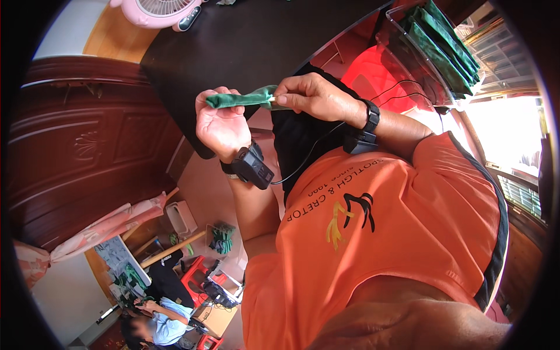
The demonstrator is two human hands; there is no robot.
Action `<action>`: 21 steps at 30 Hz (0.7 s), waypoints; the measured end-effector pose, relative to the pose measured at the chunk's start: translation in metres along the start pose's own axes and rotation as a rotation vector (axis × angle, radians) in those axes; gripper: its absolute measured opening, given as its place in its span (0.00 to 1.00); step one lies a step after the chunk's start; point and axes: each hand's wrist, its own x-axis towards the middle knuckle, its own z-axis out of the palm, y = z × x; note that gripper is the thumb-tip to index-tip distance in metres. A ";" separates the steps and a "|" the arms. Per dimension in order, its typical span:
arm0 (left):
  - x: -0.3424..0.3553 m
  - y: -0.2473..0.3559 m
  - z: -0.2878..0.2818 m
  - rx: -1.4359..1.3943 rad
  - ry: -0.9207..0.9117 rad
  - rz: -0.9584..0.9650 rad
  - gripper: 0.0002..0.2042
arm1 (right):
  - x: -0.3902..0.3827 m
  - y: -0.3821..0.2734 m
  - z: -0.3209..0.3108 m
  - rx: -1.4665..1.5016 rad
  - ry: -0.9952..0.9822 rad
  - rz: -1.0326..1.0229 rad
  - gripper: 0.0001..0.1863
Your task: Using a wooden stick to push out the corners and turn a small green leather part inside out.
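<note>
A narrow green fabric piece, folded or tube-shaped, stretches between my two hands above the near edge of the black table. My left hand is palm up, its fingers curled around the fabric's left part. At the other end my right hand pinches with thumb and forefinger, where a small pale stick-like end shows beside the cloth. What lies inside the fabric is hidden. Both wrists wear black strapped devices, and a thin cable runs by them.
The black table lies ahead, with a pink fan at its far left. Right stand a clear bin of green fabric pieces and a red plastic stool. Lower left, another person handles something dark near green pieces.
</note>
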 end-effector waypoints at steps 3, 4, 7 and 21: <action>0.001 -0.001 0.007 -0.113 -0.045 -0.024 0.09 | -0.003 0.005 0.003 -0.097 0.065 -0.062 0.09; 0.002 -0.003 0.006 -0.131 -0.002 -0.021 0.06 | -0.003 0.006 0.004 -0.069 0.102 -0.111 0.09; 0.002 -0.012 0.010 -0.139 0.080 -0.016 0.04 | -0.001 0.004 0.007 -0.125 0.114 -0.129 0.09; 0.007 -0.009 -0.006 -0.071 0.150 0.099 0.08 | 0.004 0.003 -0.004 0.068 -0.204 0.166 0.13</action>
